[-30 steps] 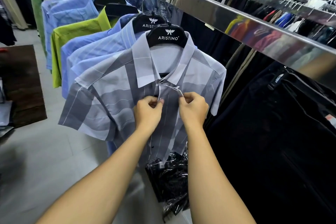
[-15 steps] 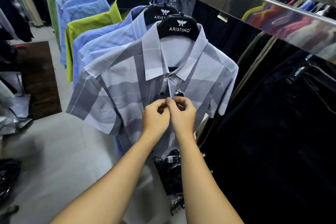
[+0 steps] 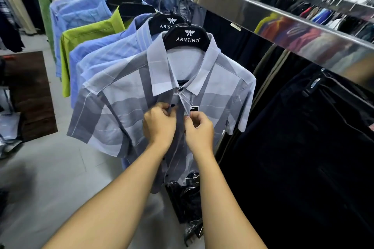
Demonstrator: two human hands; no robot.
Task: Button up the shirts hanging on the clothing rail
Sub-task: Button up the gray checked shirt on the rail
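Grey shirt [image 3: 125, 107] hangs frontmost on the rail [image 3: 283, 26]. Our left hand [image 3: 158, 125] and right hand [image 3: 199, 129] each pinch a front edge, slightly apart. A hang tag [image 3: 193, 108] dangles between them, and blue shirts [image 3: 97, 56] crowd behind.

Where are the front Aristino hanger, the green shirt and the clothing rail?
front Aristino hanger [image 3: 187, 38]: head view, logo face.
green shirt [image 3: 89, 33]: head view, shoulder.
clothing rail [image 3: 303, 36]: head view, shiny side.

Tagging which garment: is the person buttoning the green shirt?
No: left hand and right hand pinch the grey shirt; the green shirt hangs untouched.
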